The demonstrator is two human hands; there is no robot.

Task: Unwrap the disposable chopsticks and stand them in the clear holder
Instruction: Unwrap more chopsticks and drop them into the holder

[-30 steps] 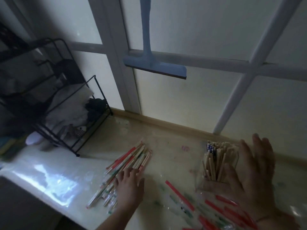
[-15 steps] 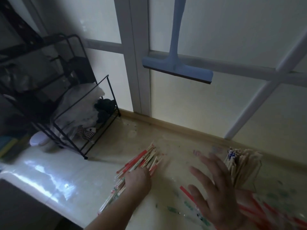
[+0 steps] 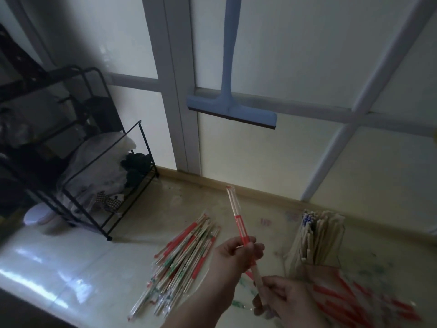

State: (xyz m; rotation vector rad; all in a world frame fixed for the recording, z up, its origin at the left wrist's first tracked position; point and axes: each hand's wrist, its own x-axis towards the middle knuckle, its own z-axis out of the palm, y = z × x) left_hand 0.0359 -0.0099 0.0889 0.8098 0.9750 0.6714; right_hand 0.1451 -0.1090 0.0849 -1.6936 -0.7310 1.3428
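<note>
A wrapped pair of chopsticks (image 3: pixel 237 217) in a clear sleeve with a red band stands nearly upright above the counter. My left hand (image 3: pixel 233 253) grips it around the red band. My right hand (image 3: pixel 281 295) pinches its lower end, just below the left hand. A pile of wrapped chopsticks (image 3: pixel 184 259) lies on the counter to the left of my hands. The clear holder (image 3: pixel 319 242), to the right, is packed with several bare wooden chopsticks.
Empty red-and-clear wrappers (image 3: pixel 359 301) lie in front of the holder at the lower right. A black wire rack (image 3: pixel 99 176) with cloths stands at the left. A blue squeegee (image 3: pixel 230 107) hangs on the window behind the counter (image 3: pixel 71 263).
My left hand has lifted one wrapped pair out of the pile and stood it up. My right hand came left from beside the holder and took hold of the pair's lower end.
</note>
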